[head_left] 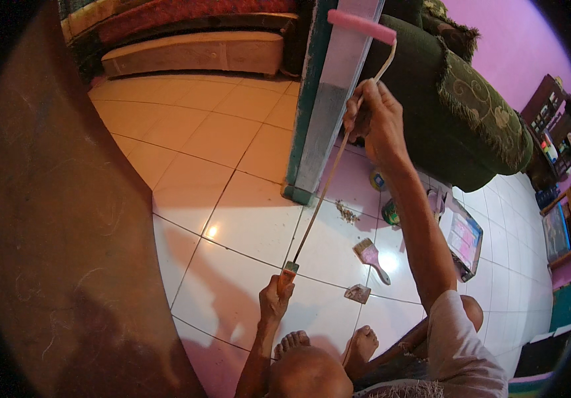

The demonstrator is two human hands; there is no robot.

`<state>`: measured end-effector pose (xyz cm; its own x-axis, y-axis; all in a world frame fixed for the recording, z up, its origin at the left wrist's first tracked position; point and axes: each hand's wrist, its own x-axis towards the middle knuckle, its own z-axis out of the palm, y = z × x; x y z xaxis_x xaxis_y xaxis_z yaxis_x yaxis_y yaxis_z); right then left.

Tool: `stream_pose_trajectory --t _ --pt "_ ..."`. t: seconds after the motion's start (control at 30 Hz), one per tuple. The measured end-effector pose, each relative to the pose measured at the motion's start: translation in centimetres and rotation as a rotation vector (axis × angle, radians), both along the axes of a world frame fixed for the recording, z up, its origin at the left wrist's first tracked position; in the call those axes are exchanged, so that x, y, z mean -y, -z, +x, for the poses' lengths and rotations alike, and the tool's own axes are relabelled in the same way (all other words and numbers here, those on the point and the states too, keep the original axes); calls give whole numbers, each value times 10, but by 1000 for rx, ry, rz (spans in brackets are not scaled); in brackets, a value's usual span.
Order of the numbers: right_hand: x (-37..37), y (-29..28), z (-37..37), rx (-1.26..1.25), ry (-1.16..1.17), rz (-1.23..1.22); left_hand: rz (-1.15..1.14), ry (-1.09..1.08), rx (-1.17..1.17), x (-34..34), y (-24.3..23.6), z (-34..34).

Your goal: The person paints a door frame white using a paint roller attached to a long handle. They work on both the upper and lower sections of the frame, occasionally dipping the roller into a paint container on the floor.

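Note:
A long paint roller slants across the view, its pink roller sleeve against the upper part of the door post. My left hand is closed round its orange handle low down near my feet. Higher up, my right hand grips the thin metal rod just below the bend that leads to the sleeve. The post is whitish above and grey lower down, with a green edge. On the tiles below my right arm lie a paintbrush and a small flat scraper-like piece.
A brown door panel fills the left side. Behind the post stands a dark green sofa with a fringed cover. Crumbly debris, a green can and a paint tray with pink paint lie on the floor at right.

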<state>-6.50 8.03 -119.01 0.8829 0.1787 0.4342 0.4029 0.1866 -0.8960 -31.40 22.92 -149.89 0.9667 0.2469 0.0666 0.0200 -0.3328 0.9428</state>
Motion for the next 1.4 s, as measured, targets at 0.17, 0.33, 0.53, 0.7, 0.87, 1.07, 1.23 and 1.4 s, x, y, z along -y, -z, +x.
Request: stream_pose_trajectory --t 0.17,0.33,0.53,0.7,0.87,1.07,1.23,1.4 --pt "-3 45 -11 -136 7 57 61 -2 -71 -4 41 -26" --pt "1 87 -22 -225 12 76 63 26 -139 -5 63 -51" --pt "-3 120 -29 -324 16 83 10 22 -163 -8 77 -76" --pt "-4 143 -35 -332 43 80 -12 3 -164 -12 72 -92" --pt "-8 163 -38 -364 34 101 48 10 -261 -19 82 -108" --pt "-8 190 -46 -450 40 90 104 -5 -324 -26 81 -129" --pt "-16 170 -59 -417 -12 136 181 -67 -250 -32 69 -143" --pt "-23 112 -47 -259 -72 159 75 -108 -157 -36 33 -112"
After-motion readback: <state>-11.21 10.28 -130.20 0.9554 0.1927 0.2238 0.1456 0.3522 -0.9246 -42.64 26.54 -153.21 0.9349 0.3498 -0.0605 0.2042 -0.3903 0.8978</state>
